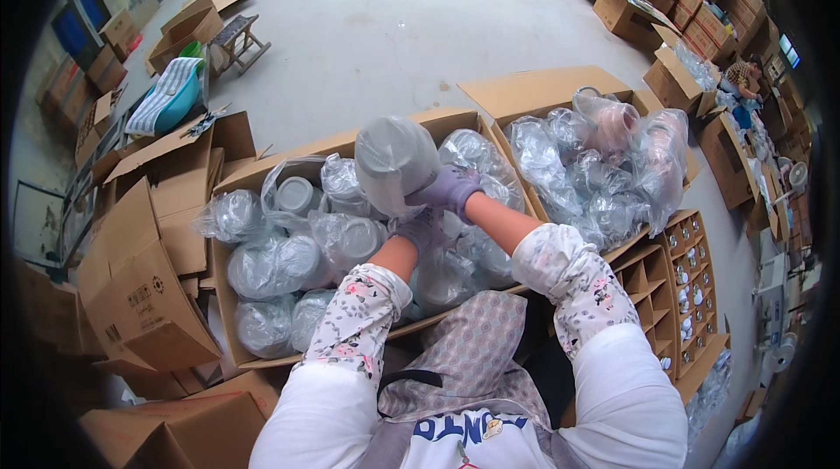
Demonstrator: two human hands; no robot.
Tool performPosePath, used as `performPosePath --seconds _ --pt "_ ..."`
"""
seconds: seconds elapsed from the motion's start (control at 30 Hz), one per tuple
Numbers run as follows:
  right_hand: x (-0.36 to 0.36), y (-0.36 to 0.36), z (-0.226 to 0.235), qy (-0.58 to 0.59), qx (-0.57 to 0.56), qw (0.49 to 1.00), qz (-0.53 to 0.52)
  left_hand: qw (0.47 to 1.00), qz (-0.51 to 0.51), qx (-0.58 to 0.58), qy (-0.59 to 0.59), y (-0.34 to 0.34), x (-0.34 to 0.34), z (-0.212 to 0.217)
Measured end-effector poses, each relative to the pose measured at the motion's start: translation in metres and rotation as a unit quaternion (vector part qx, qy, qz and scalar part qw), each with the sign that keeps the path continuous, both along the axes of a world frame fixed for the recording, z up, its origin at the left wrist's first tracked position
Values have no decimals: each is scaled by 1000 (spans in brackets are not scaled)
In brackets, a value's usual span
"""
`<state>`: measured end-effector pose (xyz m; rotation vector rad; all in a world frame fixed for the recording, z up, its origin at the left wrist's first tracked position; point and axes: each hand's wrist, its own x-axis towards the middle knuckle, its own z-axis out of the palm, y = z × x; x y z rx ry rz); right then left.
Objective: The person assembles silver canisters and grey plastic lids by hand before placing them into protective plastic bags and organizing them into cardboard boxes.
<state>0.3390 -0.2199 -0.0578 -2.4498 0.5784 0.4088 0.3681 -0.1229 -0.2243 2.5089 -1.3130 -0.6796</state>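
Note:
A round, clear jar-like vessel [394, 158] wrapped in a thin plastic bag is raised above a long open carton [229, 316]. My right hand [451, 190], in a purple-grey glove, is closed on its lower right side. My left hand [418, 231], gloved alike, is closed at the near lower end of the same wrapped vessel; its fingertips are partly hidden. Beneath both hands, the carton holds several similar bagged clear vessels [348, 239], lying close together.
A second open carton [643, 101] at the right holds bagged vessels, some pinkish. Near it stands a divided carton [643, 281] with small glassy pieces. Folded cardboard [144, 281] crowds the left; a stool [241, 42] and blue basin [175, 101] stand beyond. A person [742, 80] is far right.

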Motion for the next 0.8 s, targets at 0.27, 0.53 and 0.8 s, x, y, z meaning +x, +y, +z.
performPosePath --seconds 0.27,0.53,0.8 --pt "5 -75 -50 -167 231 917 -278 993 -33 102 -48 -24 -9 98" --pt "5 -94 26 -23 -157 965 -207 977 -33 213 -5 -26 0 114" --pt "-35 -268 81 -448 93 823 -335 963 75 46 255 -24 37 66"
